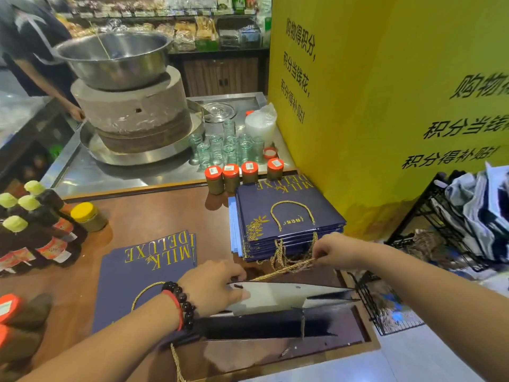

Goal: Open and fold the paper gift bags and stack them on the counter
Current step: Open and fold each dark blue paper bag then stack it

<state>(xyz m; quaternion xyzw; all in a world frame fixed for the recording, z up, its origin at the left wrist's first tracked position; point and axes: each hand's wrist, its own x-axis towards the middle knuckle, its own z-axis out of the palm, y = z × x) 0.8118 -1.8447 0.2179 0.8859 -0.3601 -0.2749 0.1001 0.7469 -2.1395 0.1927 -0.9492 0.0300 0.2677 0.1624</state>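
Note:
A navy paper gift bag (275, 321) with a white inside stands partly open at the counter's front edge. My left hand (212, 285) grips its near rim, fingers curled over the edge. My right hand (333, 249) pinches its gold rope handle (283, 270) and holds it taut. Behind it sits a stack of flat navy bags (286, 224) printed MILK DELUXE. A single flat bag (137, 271) lies on the brown counter (154, 213) to the left.
Dark bottles with green caps (35, 227) and a yellow-lidded jar (88, 216) stand at left. Orange-lidded jars (242, 175) line the counter's back edge, with glass jars, a stone mill (132, 114) and a person beyond. A yellow pillar (385, 106) and black wire rack (440, 230) stand at right.

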